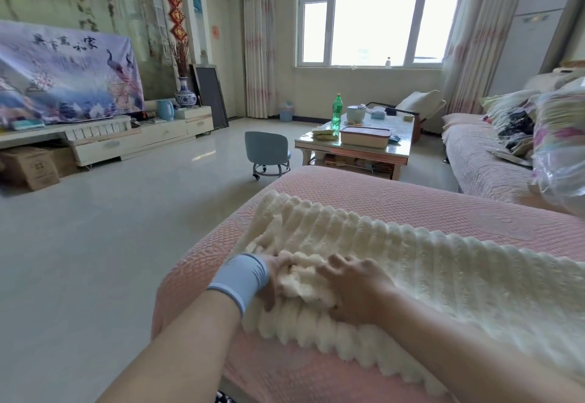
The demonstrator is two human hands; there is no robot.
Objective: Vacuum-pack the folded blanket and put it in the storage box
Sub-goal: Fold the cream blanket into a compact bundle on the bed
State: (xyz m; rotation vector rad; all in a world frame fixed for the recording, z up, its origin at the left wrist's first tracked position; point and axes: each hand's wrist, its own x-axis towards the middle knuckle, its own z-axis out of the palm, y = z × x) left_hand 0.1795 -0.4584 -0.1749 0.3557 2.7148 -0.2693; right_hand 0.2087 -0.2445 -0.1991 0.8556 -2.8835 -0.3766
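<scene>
A cream ribbed fleece blanket (395, 244) lies spread across the pink-covered sofa seat (380, 190) in front of me. My left hand (277, 276), with a blue wristband on its wrist, grips a bunched fold at the blanket's near left end. My right hand (354, 288) lies just to the right of it, fingers curled into the same bunch of fleece. A clear plastic bag (557, 168) with printed fabric inside sits at the far right edge of the sofa.
A glass coffee table (357, 149) with a green bottle (337, 112) and a lidded pink box (365, 136) stands beyond the sofa. A small blue wheeled stool (267, 154) is on the floor. Cardboard boxes (30, 166) sit by the TV cabinet at left.
</scene>
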